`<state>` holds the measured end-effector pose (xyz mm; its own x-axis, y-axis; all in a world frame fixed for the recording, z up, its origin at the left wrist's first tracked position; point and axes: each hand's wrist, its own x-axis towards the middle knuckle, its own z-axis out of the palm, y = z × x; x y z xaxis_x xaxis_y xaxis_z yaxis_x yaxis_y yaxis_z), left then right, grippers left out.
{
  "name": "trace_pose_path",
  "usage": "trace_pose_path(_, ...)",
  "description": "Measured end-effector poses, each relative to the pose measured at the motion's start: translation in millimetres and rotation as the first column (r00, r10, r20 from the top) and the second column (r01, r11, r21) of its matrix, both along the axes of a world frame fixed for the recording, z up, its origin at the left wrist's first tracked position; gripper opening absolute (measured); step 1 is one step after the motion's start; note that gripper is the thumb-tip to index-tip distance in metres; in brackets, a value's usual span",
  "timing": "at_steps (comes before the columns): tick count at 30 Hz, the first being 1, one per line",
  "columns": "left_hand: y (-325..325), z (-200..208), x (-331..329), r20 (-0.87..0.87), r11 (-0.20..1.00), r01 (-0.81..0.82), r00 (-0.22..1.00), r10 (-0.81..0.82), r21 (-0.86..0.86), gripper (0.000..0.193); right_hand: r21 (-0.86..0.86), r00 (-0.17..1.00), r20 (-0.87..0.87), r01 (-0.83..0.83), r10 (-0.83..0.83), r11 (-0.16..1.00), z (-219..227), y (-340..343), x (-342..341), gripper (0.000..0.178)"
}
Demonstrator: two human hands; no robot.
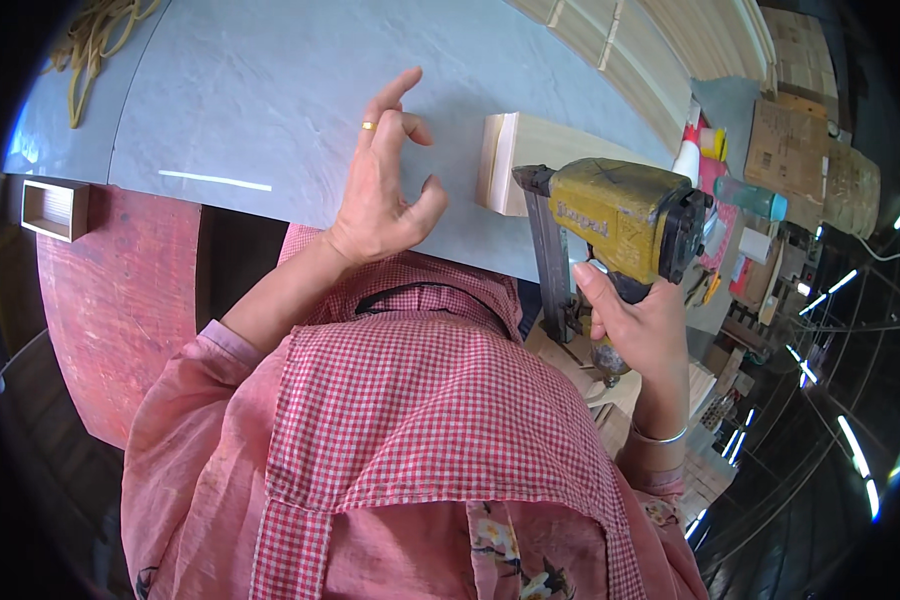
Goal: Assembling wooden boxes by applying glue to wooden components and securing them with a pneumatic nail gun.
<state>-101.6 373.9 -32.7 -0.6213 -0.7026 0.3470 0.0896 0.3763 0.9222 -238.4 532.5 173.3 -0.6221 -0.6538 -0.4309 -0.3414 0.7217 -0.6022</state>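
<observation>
My right hand is wrapped round the grip of a yellow and black nail gun. The gun's nose points left, and its dark magazine hangs down on the side toward me. Behind the nose, a pale wooden box rests on the grey tabletop; the gun covers part of it, and whether they touch I cannot tell. My left hand is raised over the table, left of the box and apart from it. Its index finger is stretched out, the other fingers are loosely bent, and nothing shows between them.
Stacked wooden strips fill the far right. Beside them stand a teal bottle and cardboard boxes. A thin white strip lies left of my hand. Yellow bands and a small wooden tray are farther left, near a red panel.
</observation>
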Motion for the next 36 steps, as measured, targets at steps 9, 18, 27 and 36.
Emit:
trace_pose_path(9,1.6,6.3,-2.0,-0.088,0.989,-0.145,0.986,0.141,-0.039,0.037,0.108,0.981,-0.091,-0.158,0.168,0.981,10.0,-9.8,-14.6,0.026)
trace_pose_path(18,17.4,6.0,-46.6,0.062,0.987,-0.151,0.986,0.155,-0.063,0.050,0.062,0.996,-0.093,0.017,-0.012,0.998,13.8,-31.6,-26.1,0.023)
trace_pose_path(27,19.2,2.1,-50.7,0.167,0.994,-0.104,0.980,0.109,-0.041,0.054,0.117,0.999,-0.051,0.009,-0.003,0.993,9.2,-43.4,-44.0,0.024)
trace_pose_path(36,17.7,2.2,-48.5,0.167,0.989,-0.122,0.977,0.134,-0.082,0.055,0.294,1.000,-0.008,0.004,-0.001,0.956,20.9,-61.0,-55.9,0.030)
